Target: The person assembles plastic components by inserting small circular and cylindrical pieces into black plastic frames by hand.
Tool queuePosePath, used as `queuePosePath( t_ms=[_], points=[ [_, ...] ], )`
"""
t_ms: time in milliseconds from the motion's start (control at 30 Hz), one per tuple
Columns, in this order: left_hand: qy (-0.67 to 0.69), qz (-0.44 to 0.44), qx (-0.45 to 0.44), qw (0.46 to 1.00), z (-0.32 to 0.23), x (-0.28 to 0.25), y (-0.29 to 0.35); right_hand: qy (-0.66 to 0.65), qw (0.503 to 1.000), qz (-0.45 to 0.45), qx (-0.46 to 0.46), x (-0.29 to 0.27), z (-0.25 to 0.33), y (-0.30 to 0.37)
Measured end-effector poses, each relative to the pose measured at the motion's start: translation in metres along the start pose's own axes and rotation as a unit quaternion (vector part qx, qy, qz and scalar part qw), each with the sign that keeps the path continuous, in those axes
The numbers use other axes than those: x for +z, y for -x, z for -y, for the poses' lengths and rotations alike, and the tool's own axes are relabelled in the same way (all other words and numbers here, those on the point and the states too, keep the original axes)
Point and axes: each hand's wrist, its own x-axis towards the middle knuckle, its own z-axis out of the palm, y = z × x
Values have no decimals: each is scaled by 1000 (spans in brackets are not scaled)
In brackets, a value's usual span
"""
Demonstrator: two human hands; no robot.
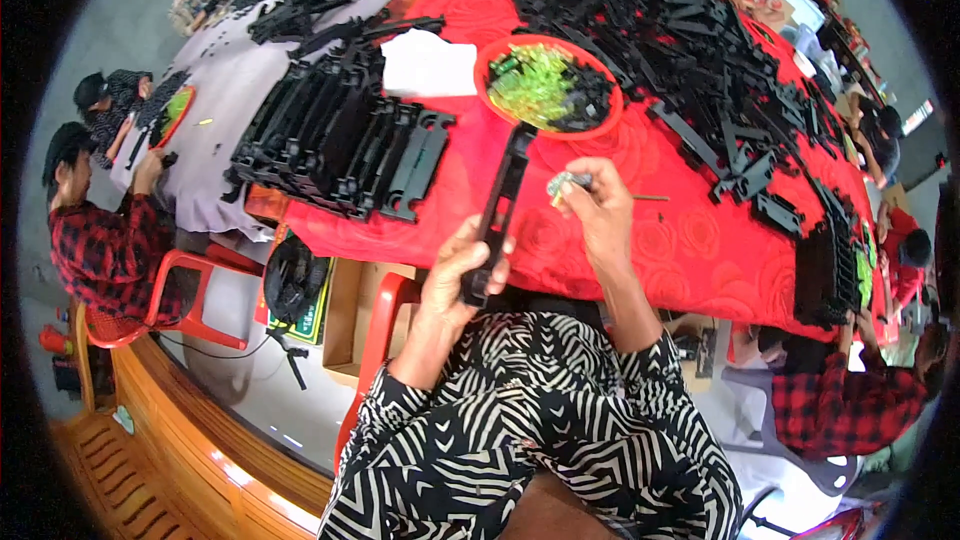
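Note:
My left hand (462, 265) is wrapped round the lower end of a long, narrow black plastic part (503, 190), which tilts up and away over the table edge. Between the fingertips of my right hand (603, 208) is a small clump of pale green and dark pieces (566, 183), too small to make out singly. The hands are apart, with the black part to the left of the clump. Just beyond them a round orange-red bowl (483, 100) holds yellow-green pieces (530, 83) on its left and small black pieces (588, 98) on its right.
Black parts stand in a row (320, 140) at the left; a large loose heap (690, 60) spreads over the far right. A white sheet (430, 64) lies beside the bowl on the red tablecloth (560, 240). Several people sit around, one in a checked shirt (110, 250) at left.

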Motion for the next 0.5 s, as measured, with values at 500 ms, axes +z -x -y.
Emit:
queuePosePath(
  t_ms=[500],
  points=[
    [-157, -94, -10, 983, 9, 17, -4, 116, 974, 8, -196, 26, 4, 22]
  ],
)
